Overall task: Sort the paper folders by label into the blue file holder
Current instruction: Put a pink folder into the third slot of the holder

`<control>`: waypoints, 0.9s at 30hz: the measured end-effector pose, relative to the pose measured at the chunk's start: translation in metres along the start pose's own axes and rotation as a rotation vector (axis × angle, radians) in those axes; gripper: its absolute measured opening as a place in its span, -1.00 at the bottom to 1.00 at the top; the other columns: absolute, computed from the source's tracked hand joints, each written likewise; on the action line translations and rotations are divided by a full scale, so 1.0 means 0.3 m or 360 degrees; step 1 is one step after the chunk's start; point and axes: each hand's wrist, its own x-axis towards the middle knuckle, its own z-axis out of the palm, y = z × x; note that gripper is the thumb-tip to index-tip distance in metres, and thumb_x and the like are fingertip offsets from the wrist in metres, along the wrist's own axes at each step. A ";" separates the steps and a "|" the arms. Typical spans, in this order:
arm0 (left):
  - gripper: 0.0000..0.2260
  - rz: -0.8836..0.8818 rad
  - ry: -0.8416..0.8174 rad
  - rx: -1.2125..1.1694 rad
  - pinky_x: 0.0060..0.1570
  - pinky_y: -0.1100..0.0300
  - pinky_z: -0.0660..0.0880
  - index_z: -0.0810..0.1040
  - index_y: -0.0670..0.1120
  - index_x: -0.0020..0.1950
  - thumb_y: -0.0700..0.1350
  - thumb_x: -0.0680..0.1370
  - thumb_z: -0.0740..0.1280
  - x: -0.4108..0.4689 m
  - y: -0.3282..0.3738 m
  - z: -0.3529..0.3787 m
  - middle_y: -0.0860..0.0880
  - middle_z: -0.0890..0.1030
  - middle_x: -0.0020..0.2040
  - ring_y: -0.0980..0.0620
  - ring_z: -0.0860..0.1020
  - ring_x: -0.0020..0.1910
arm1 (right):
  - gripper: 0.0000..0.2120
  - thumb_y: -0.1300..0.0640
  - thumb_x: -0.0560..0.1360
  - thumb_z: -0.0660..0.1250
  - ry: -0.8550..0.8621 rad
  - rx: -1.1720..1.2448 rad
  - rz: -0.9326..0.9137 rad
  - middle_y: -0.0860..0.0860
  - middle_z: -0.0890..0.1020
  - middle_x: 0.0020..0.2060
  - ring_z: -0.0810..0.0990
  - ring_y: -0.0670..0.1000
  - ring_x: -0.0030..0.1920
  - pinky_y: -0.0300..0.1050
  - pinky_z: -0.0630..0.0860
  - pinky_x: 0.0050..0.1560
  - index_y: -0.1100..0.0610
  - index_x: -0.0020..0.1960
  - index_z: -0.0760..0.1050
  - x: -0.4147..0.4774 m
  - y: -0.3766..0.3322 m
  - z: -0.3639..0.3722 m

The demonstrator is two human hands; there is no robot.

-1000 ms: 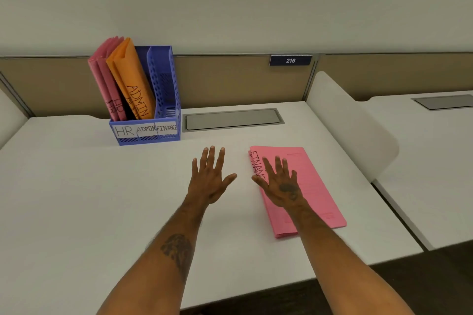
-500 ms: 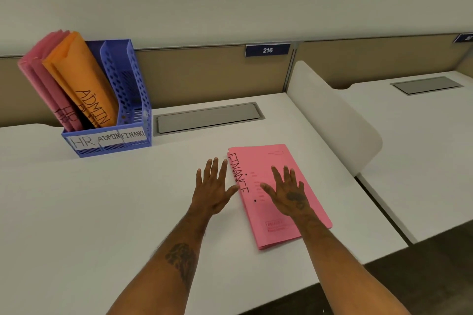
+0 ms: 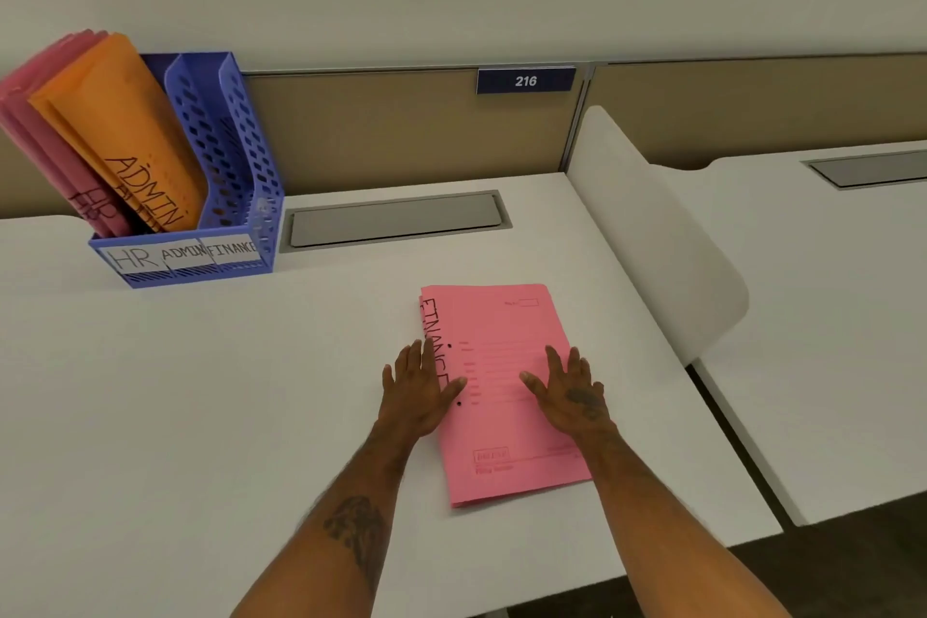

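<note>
Okay, one pink folder (image 3: pixel 501 422) marked FINANCE lies flat on the white table (image 3: pixel 200 391), near the front edge and well apart from the blue holder (image 3: pixel 228 151) at back left. The left hand (image 3: pixel 419 391) lies flat across the folder's left edge, over the lettering, with its thumb on the pink card. The right hand (image 3: pixel 572 396) lies flat on the folder's right part. On both hands the fingers (image 3: pixel 554 361) are straight and released, pressing or resting, grasping nothing.

The holder has three slots labelled HR, ADMIN and FINANCE. Pink HR folders (image 3: pixel 45 131) lean out of the left slot and orange ADMIN folders (image 3: pixel 120 131) out of the middle one. Nothing sticks out of the right FINANCE slot.

Judgement: the step in hand is picking up this last loose folder, and the sort looks nearly done. The folder is probably thin card: light, floppy and smooth on a smooth table. Lying flat, it gives no edge to pinch from above. The likely best hold is the left spine edge, with the thumb slid under and the fingers on top, or after dragging it past the table front. If held by one corner it may sag or fan open. Whether it is one folder or a thin stack cannot be told.
</note>
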 end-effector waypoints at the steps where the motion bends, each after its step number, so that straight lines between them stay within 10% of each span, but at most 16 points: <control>1: -0.20 -0.0046 0.0018 -0.0028 0.52 -0.17 0.01 -0.09 -0.11 0.62 0.34 0.58 0.10 -0.001 0.013 0.009 -0.13 0.02 0.62 -0.14 -0.01 0.59 | -0.24 -0.41 0.52 -0.08 0.0000 -0.0004 0.0011 0.17 -0.05 0.56 -0.02 0.21 0.54 0.27 0.04 0.47 -0.01 0.57 -0.09 0.007 0.013 0.000; 8: -0.43 -0.0313 0.0180 0.0004 0.22 -0.07 0.41 0.31 -0.15 0.40 0.24 0.58 0.21 -0.022 0.099 0.036 -0.15 0.37 0.32 -0.14 0.32 0.33 | -0.29 -0.38 0.53 -0.07 0.0123 0.0069 0.0022 0.16 0.33 0.38 0.30 0.18 0.36 0.18 0.38 0.28 0.06 0.49 0.15 0.041 0.052 0.004; 27: -0.44 -0.0460 0.0302 -0.1464 -0.04 0.02 0.65 0.24 -0.04 0.30 -0.08 0.47 0.51 -0.036 0.238 -0.070 -0.09 0.59 0.23 -0.09 0.66 0.03 | -0.39 -0.35 0.55 -0.05 0.0347 0.0704 0.0217 0.14 0.42 0.31 0.38 0.17 0.31 0.17 0.41 0.27 0.04 0.36 0.36 0.054 0.044 -0.079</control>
